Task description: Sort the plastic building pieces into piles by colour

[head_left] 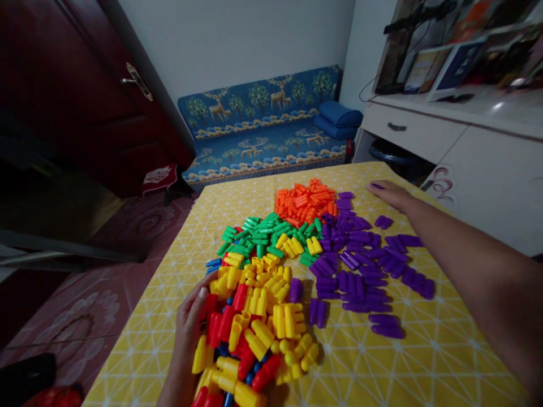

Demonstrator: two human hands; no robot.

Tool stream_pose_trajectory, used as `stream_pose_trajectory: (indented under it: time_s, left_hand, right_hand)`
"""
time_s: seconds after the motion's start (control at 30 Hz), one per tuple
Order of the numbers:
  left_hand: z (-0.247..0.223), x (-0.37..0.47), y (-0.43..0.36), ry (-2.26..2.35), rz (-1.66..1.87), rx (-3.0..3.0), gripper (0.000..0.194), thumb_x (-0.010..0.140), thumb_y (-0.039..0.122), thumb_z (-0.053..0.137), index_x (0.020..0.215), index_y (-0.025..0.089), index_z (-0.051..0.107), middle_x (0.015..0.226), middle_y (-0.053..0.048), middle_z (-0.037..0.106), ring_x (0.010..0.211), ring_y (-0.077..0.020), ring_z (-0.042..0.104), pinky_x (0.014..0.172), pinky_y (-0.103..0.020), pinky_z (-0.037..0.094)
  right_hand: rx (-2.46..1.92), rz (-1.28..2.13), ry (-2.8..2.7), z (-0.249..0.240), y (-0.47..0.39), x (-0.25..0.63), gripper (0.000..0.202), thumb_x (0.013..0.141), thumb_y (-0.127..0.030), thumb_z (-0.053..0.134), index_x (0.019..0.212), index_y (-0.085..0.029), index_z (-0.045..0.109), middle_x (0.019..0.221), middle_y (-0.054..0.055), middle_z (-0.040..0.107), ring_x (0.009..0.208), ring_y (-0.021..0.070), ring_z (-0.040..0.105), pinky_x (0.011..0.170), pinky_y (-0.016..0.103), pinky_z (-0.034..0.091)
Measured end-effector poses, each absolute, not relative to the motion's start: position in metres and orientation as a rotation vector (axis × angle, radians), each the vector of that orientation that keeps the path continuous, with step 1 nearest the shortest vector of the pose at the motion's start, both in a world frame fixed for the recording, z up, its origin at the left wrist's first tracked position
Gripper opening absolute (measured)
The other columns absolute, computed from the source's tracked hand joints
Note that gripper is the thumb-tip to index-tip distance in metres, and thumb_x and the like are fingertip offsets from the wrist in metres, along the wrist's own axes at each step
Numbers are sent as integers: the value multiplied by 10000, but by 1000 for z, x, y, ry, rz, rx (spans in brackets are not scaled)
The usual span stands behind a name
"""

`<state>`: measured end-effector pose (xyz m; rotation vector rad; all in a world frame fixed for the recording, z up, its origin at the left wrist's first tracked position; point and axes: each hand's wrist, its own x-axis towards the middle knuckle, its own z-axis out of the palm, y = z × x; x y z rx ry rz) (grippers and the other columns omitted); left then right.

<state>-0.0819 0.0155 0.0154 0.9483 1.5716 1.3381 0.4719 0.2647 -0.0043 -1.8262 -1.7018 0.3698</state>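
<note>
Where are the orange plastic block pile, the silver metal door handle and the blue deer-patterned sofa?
Orange plastic block pile (306,202): head view, middle of the heap.
Silver metal door handle (139,83): head view, its backplate.
Blue deer-patterned sofa (271,142): head view, middle of the seat.

- Dim overall; the door (85,85), upper left, sinks toward black.
- Brighter middle, across the yellow tablecloth (360,373).
- Small glare spot on the white countertop (520,115), upper right.
- Soft shadows and highlights on the plastic pieces (386,330).
- Upper-right corner blurred; edges stretched.
</note>
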Motion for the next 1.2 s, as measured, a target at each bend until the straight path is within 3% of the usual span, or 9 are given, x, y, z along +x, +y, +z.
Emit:
stream_pose_trajectory:
  time_s: [0.1, 0.2, 0.43, 0.67, 0.83, 1.0, 1.1, 1.2]
  left_hand:
    - [17, -81, 15, 1567, 1356, 949, 677, 694, 617, 700, 1180, 146, 697, 1150, -87, 729, 1074, -317, 662, 864, -339, 557]
    - [16, -82, 16, 1569, 1349, 951, 684, 690, 621, 701, 1189, 155, 693, 1156, -81, 727, 1069, -315, 664, 842, -332, 562]
    - [12, -82, 17, 1482, 1348, 1013, 645, 739, 595, 673, 1214, 159, 675, 1169, -90, 720, 1099, -318, 654, 896, -370, 554]
    - [10, -82, 19, 1430, 1372, 1083, 675, 744, 608, 666, 1253, 165, 657, 1168, -93, 721, 1163, -340, 622, 922, -397, 546]
    - [8, -86, 18, 1438, 1370, 1157, 686, 788, 630, 613, 1305, 181, 619, 1285, -90, 664, 1249, -323, 565, 1033, -413, 471]
    - [10, -85, 16, 1458, 1361, 1132, 705, 791, 663, 580, 1290, 168, 627, 1305, -102, 650, 1218, -326, 586, 1000, -410, 488]
    - [9, -85, 18, 1467, 1393, 1150, 699, 786, 666, 582, 1263, 159, 648, 1239, -100, 688, 1196, -322, 599, 1030, -411, 464]
    - [7, -85, 20, 1457, 1402, 1146, 689, 786, 655, 591, 1262, 160, 651, 1223, -99, 695, 1228, -324, 576, 1063, -417, 434]
  right_hand:
    - [-1745, 464, -1713, -13, 258, 445, 468, 855, -636, 488, 1068, -267, 681, 1246, 73, 656, 1201, 316, 571, 1078, 548, 397]
    - [-1646, 539, -1760, -17, 244, 405, 505, 871, -631, 486, 1188, -275, 655, 1278, 46, 653, 1181, 277, 598, 1056, 473, 441]
    - [-1559, 679, -1935, 3, 191, 306, 666, 828, -707, 540, 1327, -269, 583, 1362, 58, 598, 1224, 307, 570, 1069, 472, 416]
    - [-1463, 1016, -2057, 49, 141, 203, 667, 848, -657, 569, 1377, -252, 536, 1341, 70, 607, 1205, 285, 587, 1040, 427, 441]
    - [-1312, 880, -2215, 73, 87, 154, 726, 870, -657, 533, 1436, -206, 471, 1434, 138, 523, 1296, 321, 509, 1072, 469, 395]
    - [-912, 645, -2226, 79, 81, 198, 456, 930, -540, 516, 1282, -270, 624, 1221, 54, 687, 1115, 221, 637, 965, 358, 473]
    - [-1269, 210, -1960, 61, 115, 284, 390, 936, -490, 478, 1084, -225, 722, 1109, 94, 721, 1061, 252, 646, 981, 427, 459]
    - [-1749, -102, -1737, 34, 145, 384, 426, 897, -509, 485, 1094, -210, 716, 1225, 122, 673, 1205, 308, 561, 1077, 515, 372]
